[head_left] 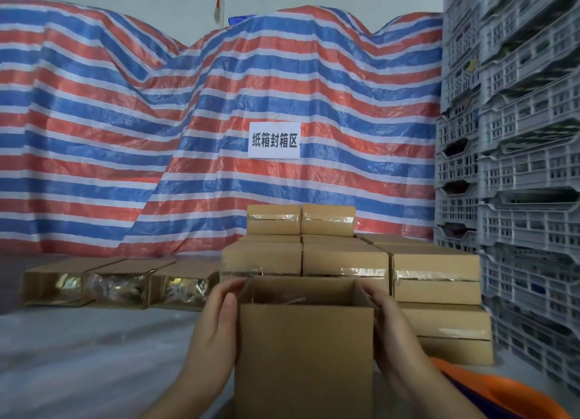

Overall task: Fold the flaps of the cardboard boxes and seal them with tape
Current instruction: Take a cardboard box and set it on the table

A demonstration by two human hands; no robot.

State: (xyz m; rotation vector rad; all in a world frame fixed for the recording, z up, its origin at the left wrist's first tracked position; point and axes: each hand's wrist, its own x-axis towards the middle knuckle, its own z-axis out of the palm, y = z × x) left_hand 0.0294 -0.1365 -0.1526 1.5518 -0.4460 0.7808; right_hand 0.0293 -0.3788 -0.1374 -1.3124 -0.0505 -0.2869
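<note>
you have the open cardboard box standing upright at the near edge of the bench, mouth up, held between your two hands. your left hand lies flat against its left wall, fingers straight and pressed together, the tips reaching to the top rim; your right hand mirrors it on the right wall, fingers straight and together along the cardboard. neither hand curls round or pinches anything. holding it this way squares the walls and steadies the box, which looks like the setup before you turn the top flaps in; the near flap stands upright toward you and nothing is folded yet. something thin and clear shows inside, too dim to name. behind it, toward the far right of the bench, the sealed boxes are stacked with shiny tape strips across their faces, presumably finished work kept out of your way. along the far left, a row of open boxes lies on its side with glossy contents showing, likely waiting their turn. no tape roll is in view, so you will need to find one after folding.
</note>
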